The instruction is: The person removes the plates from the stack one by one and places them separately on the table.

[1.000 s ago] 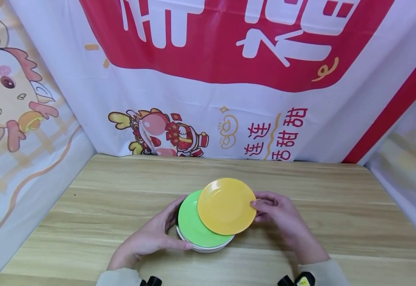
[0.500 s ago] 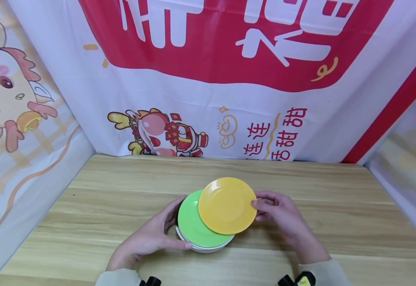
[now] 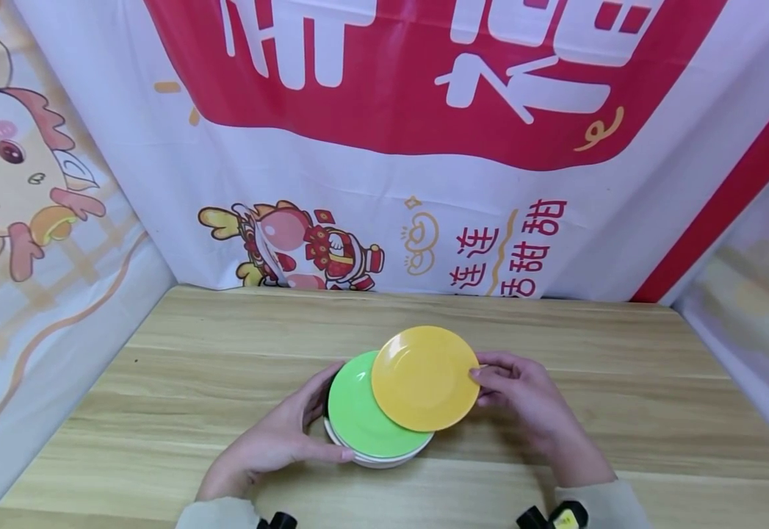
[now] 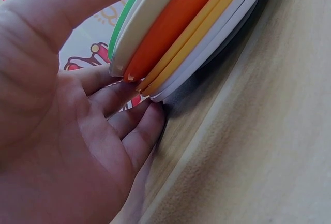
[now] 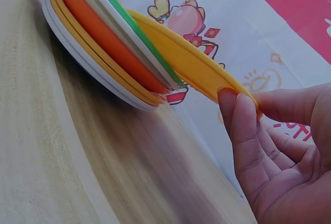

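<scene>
A stack of round plates stands on the table, topped by a green plate (image 3: 366, 411). Below it the left wrist view shows cream, orange (image 4: 173, 30), yellow and white rims. My left hand (image 3: 281, 439) holds the stack's left side, thumb along the near rim and fingertips against the far-left edge. At its right edge, a yellow plate (image 3: 425, 378) is pinched between the thumb and fingers of my right hand (image 3: 523, 393). This plate overlaps the green one and juts out to the right and back. In the right wrist view the yellow plate (image 5: 194, 53) slants away from the stack.
The wooden table (image 3: 622, 382) extends around the stack. Behind it hangs a printed red and white cloth (image 3: 384, 147), with another patterned cloth (image 3: 47, 308) along the left side. A pale cloth (image 3: 754, 308) borders the right.
My right hand has moved slightly right and back with the yellow plate, baring more of the green plate. My left hand and the stack have stayed in place.
</scene>
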Motion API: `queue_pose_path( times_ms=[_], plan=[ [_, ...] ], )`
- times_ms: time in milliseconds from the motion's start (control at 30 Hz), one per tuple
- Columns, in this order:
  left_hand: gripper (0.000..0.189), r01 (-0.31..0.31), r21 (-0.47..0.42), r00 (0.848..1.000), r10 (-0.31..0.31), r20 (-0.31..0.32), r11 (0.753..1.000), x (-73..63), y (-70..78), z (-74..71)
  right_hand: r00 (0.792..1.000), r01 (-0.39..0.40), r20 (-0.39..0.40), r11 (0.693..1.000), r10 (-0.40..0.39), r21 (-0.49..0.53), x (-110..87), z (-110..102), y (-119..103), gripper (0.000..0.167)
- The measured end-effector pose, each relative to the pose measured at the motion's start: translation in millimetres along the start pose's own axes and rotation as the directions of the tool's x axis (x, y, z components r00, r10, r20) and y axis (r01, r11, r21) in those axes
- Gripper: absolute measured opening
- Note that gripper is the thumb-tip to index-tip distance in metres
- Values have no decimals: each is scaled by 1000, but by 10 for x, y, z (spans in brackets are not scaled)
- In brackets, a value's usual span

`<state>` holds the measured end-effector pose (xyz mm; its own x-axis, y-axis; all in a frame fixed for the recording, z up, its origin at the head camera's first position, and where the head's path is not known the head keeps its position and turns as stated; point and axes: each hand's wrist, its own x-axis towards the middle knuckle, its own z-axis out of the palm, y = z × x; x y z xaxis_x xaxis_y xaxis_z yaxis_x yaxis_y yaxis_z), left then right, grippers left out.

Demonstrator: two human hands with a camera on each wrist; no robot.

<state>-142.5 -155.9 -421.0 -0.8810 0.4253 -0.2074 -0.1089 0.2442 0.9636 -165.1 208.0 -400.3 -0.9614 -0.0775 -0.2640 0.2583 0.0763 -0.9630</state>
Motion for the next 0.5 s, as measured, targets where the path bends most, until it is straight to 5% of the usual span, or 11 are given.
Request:
queue_pose_path(
  times_ms=[500],
  plan=[
    [117, -9, 7, 1000, 9, 5, 1000, -1, -12, -5, 1000, -7, -25, 998, 8, 57, 13, -169, 2, 50]
  ],
)
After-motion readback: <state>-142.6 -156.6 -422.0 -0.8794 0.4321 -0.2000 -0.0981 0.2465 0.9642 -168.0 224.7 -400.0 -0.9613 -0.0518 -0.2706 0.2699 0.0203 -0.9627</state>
